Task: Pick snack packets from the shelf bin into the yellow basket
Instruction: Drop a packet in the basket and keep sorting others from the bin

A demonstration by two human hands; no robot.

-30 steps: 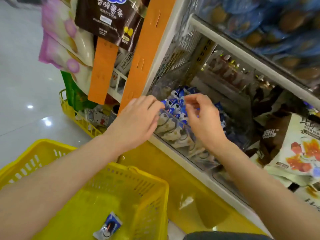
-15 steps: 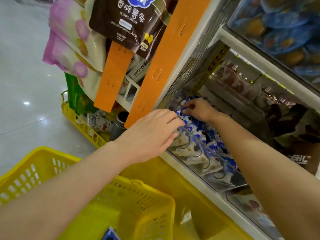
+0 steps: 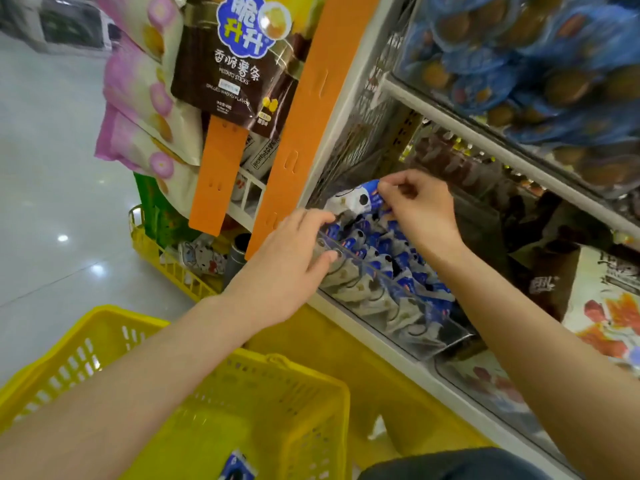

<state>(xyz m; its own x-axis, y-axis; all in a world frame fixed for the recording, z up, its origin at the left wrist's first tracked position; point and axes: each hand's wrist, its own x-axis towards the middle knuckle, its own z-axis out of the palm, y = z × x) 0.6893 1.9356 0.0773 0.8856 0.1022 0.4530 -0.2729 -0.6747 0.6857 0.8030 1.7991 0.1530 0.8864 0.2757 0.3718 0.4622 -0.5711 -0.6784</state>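
A clear shelf bin [image 3: 433, 336] holds several small blue-and-white snack packets [image 3: 388, 268]. My right hand [image 3: 419, 211] pinches one blue-and-white snack packet [image 3: 353, 199] and holds it lifted above the pile at the bin's far left end. My left hand [image 3: 291, 268] rests on the bin's front left corner, fingers curled over its clear rim. The yellow basket [image 3: 277, 403] stands below my left forearm, with one blue packet [image 3: 237, 467] lying inside it at the bottom edge of the view.
Orange hanging strips [image 3: 291, 140] with potato-stick bags [image 3: 235, 53] hang left of the shelf. A second yellow basket [image 3: 166, 261] with goods stands on the floor behind. Blue packets [image 3: 540, 64] fill the upper shelf; larger bags [image 3: 602, 306] lie to the right.
My right hand has come up out of the pile with one packet pinched in its fingers. My left hand has stayed on the bin's front corner. The camera has moved closer to the shelf.
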